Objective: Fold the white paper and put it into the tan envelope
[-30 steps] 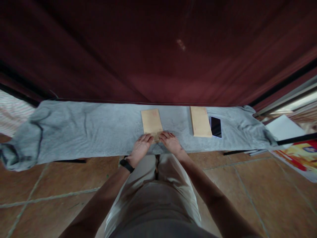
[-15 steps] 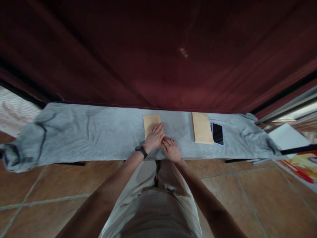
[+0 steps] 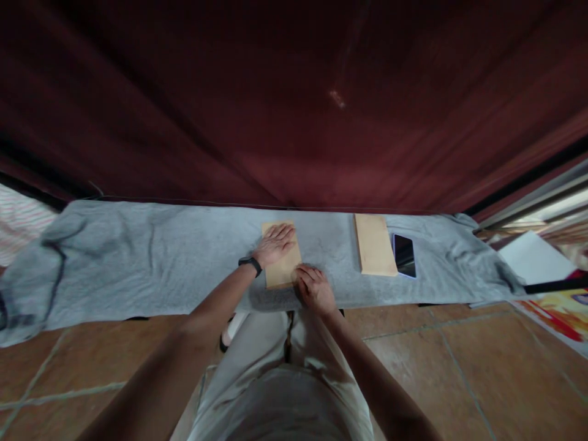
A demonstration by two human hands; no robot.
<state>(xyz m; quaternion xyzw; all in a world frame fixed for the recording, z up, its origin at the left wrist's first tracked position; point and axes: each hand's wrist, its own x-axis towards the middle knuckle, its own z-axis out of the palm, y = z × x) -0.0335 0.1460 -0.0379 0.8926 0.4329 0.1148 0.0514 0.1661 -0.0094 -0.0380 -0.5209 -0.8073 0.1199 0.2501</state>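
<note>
A flat tan piece of paper (image 3: 280,274), which looks like an envelope or folded sheet, lies on the grey cloth straight in front of me. Across its upper half rests my left hand (image 3: 275,244), palm down with fingers stretched toward the right; a dark band circles that wrist. My right hand (image 3: 315,288) is at the paper's lower right edge, its fingers curled with the tips on that edge. Further right lies a thicker tan stack (image 3: 375,245), apparently of the same paper. How the right thumb sits is hidden.
The grey cloth (image 3: 197,257) covers a long narrow bench. A phone (image 3: 404,255) lies against the right side of the stack. Dark red fabric (image 3: 294,147) rises behind the bench. White sheets (image 3: 535,260) and a colourful printed piece (image 3: 558,315) are at the far right, above the tiled floor (image 3: 413,361).
My left hand has slid left across the paper, away from my right hand. More of the paper's lower part shows, and the right fingers are now on its edge. The view has shifted slightly.
</note>
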